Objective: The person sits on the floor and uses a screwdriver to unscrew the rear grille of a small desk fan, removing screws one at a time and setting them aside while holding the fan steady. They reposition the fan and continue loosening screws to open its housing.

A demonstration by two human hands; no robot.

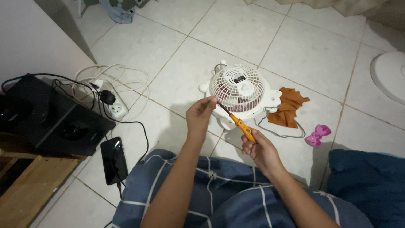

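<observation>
A small white fan (240, 90) lies on the tiled floor with its round grille facing up. My left hand (200, 115) pinches the near left rim of the grille. An orange-handled screwdriver (241, 125) is gripped in my right hand (262, 151), its dark tip pointing up-left to the grille edge right beside my left fingers. Both forearms reach out over my lap, which is covered in blue checked cloth (219, 190).
A brown rag (287, 107) and a pink bow-shaped item (317, 135) lie right of the fan. At left are a power strip with cables (114, 103), a black phone (113, 159), black speakers (46, 120) and a wooden board (25, 192). A white round base (390, 76) sits at right.
</observation>
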